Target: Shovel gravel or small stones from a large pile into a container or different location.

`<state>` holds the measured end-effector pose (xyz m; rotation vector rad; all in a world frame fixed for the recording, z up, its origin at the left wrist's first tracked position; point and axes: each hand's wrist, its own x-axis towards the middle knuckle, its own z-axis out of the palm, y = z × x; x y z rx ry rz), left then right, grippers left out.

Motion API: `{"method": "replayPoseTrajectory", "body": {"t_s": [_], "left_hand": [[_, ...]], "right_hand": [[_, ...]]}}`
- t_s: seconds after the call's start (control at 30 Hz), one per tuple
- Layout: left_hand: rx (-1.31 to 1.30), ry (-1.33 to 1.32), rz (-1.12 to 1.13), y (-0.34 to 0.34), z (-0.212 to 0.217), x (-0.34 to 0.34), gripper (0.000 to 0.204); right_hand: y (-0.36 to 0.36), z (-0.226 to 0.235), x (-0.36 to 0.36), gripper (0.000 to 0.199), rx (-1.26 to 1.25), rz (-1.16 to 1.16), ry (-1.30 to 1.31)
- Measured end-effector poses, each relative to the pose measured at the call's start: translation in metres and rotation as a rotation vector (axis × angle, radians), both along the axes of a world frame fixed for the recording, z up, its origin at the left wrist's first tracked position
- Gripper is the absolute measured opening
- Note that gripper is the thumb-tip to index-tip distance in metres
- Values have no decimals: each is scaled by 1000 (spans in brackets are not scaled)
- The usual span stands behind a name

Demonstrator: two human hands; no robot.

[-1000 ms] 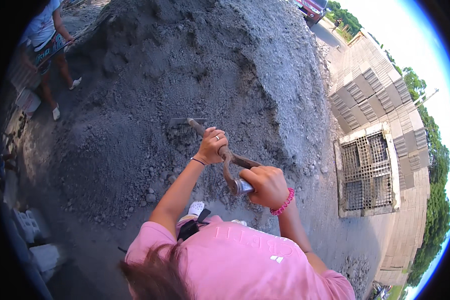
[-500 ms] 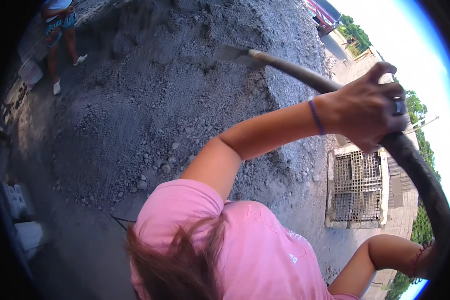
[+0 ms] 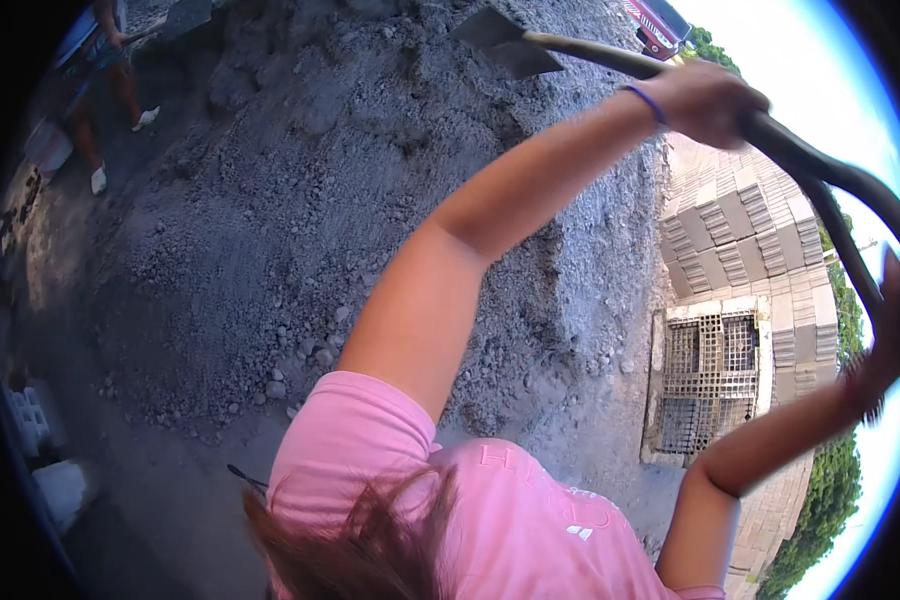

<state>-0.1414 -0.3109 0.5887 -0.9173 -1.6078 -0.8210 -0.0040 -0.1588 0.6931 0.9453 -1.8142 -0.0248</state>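
Note:
I hold a long-handled hoe [image 3: 810,165] raised high over a big grey gravel pile [image 3: 300,200]. Its metal blade [image 3: 500,40] hangs in the air above the pile's upper part. My left hand [image 3: 705,100], with a thin purple band on the wrist, is shut on the handle about midway along. My right hand [image 3: 885,345] grips the handle's end at the far right rim, partly blurred. My pink shirt [image 3: 490,510] and hair fill the lower middle.
Another person [image 3: 95,60] stands at the pile's upper left with a shovel. Stacked grey blocks [image 3: 745,235] and a lattice pallet [image 3: 710,385] lie right of the pile. White blocks [image 3: 35,425] sit at the lower left. A red vehicle [image 3: 660,25] is parked at top.
The hoe has swung up from the pile's face to overhead. Both arms have risen with it, and my right hand has slid out to the handle's end.

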Motion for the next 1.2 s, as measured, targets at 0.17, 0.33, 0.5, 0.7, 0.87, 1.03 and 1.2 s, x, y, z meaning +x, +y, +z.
{"method": "replayPoseTrajectory", "body": {"t_s": [0.17,0.33,0.5,0.7,0.87,1.03,1.2], "left_hand": [[43,-303,92,-86,-181,-84,19],[-23,-255,166,-76,-214,-79,21],[-210,-370,164,-72,-280,-25,17],[-80,-361,241,-36,-326,48,20],[69,-368,272,-19,-327,89,22],[70,-497,229,-16,-343,128,21],[116,-555,283,-2,-380,148,16]], "right_hand": [[-70,-176,-102,16,-73,39,-557],[-53,-204,-74,15,-19,71,-654],[-34,-312,-30,18,90,194,-682],[1,-352,26,11,279,217,-624],[14,-335,58,11,461,225,-586],[11,-307,77,14,270,225,-906],[15,-316,83,16,427,275,-913]]}}
